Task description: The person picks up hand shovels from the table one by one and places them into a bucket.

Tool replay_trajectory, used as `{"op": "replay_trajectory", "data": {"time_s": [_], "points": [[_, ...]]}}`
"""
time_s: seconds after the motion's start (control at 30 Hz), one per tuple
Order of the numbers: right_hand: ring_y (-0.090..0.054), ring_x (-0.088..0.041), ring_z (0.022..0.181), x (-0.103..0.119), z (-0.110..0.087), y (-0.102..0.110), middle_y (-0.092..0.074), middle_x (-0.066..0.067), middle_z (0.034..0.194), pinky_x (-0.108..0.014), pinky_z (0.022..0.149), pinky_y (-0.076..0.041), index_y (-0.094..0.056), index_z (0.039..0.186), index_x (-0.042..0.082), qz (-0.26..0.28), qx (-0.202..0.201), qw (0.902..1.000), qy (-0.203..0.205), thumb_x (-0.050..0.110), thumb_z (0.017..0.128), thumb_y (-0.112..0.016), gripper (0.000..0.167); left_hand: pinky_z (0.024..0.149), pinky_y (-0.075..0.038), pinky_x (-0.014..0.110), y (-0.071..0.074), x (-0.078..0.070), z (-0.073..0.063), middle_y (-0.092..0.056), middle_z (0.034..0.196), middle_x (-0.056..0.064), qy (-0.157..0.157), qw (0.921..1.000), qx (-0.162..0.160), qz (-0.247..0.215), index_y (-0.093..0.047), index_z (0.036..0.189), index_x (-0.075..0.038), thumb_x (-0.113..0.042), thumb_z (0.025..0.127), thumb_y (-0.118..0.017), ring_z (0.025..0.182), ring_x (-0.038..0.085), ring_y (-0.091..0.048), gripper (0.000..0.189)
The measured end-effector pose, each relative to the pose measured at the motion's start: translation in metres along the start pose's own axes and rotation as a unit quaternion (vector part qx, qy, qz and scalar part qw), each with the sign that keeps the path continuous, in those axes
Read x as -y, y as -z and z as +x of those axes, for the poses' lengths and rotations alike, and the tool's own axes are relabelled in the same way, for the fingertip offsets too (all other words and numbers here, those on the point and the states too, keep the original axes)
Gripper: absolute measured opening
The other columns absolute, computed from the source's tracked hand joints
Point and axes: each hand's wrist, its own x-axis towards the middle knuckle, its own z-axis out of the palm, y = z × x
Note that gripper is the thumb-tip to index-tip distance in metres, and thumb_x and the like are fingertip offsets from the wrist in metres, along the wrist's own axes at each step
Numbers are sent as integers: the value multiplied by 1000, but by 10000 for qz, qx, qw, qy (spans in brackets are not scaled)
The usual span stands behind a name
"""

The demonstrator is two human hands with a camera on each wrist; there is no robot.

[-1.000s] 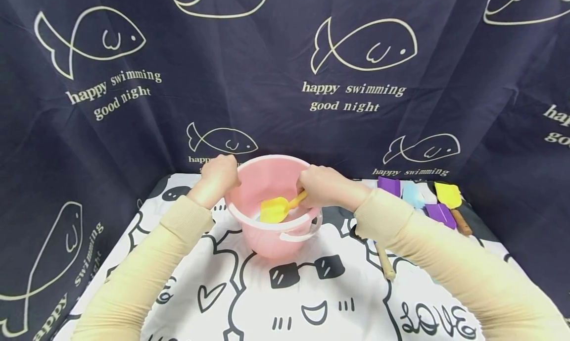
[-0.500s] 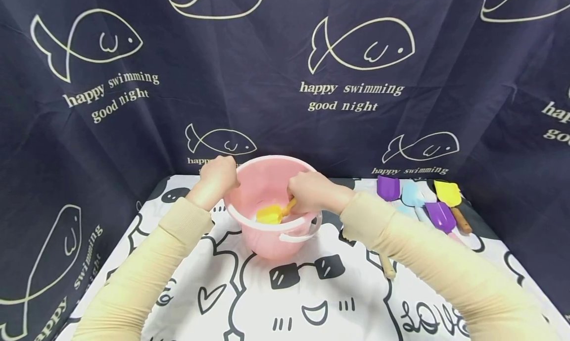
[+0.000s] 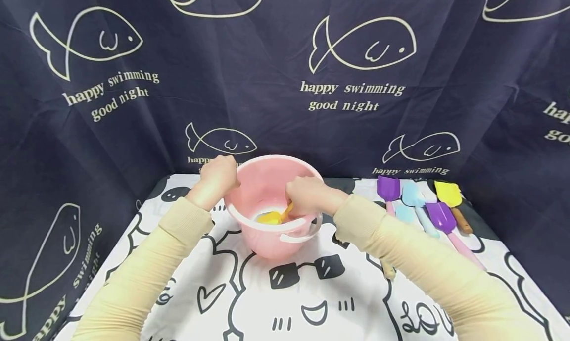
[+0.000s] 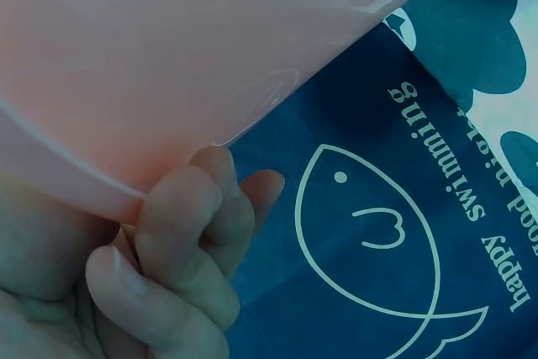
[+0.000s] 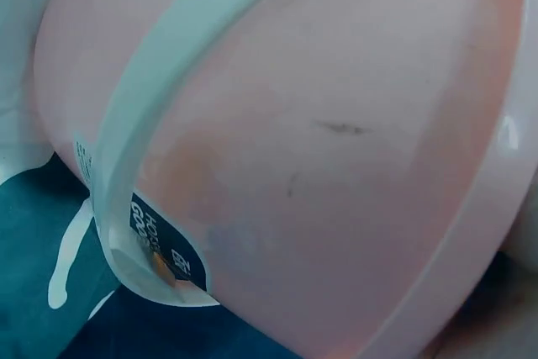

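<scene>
A pink bucket [image 3: 267, 242] stands near the table's back edge, leaning toward me in the head view. My left hand [image 3: 219, 176] grips its left rim; in the left wrist view the curled fingers [image 4: 181, 216] lie against the bucket's outer wall. Reaching over the right rim, my right hand [image 3: 307, 195] holds a yellow toy shovel [image 3: 269, 218] by its handle, with the blade low inside the bucket. The right wrist view shows mainly the bucket's outer wall [image 5: 361, 174] and its white carrying handle [image 5: 160, 90]; the shovel is hidden there.
Toy shovels lie at the table's right: purple ones [image 3: 389, 187] [image 3: 441, 217], a light blue one [image 3: 413, 195] and a yellow one [image 3: 449, 193]. A wooden handle [image 3: 389, 270] shows beside my right sleeve [image 3: 401, 242]. A dark fish-print curtain [image 3: 276, 108] hangs right behind the table.
My right hand has moved left and deeper into the bucket, and the yellow shovel's blade has sunk lower with it. My left hand keeps its grip on the rim.
</scene>
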Motion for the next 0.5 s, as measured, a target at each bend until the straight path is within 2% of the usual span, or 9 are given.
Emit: {"op": "replay_trajectory", "data": {"time_s": [0.23, 0.37, 0.5], "points": [[-56, -16, 61, -1, 5, -3, -60, 6, 64, -31, 56, -44, -66, 67, 17, 171, 321, 9993, -112, 29, 72, -77, 17, 66, -54, 52, 0, 0, 0, -68, 95, 21, -37, 10000, -52, -3, -68, 99, 1, -20, 75, -74, 81, 36, -67, 33], [-55, -14, 61, -2, 6, -3, -62, 7, 66, -30, 57, -44, -69, 71, 18, 131, 491, 9987, -11, 24, 73, -74, 9, 66, -54, 51, 0, 1, 0, -68, 94, 21, -38, 10000, -38, -42, -68, 98, 2, -19, 74, -74, 80, 35, -67, 33], [-53, -14, 59, -3, 8, -4, -60, 7, 62, -29, 55, -41, -69, 67, 18, 167, 583, 9981, 107, 23, 74, -73, 8, 66, -54, 51, 1, 1, 0, -68, 96, 22, -1, 10000, -10, -70, -67, 100, 2, -20, 74, -73, 82, 36, -67, 34]]}}
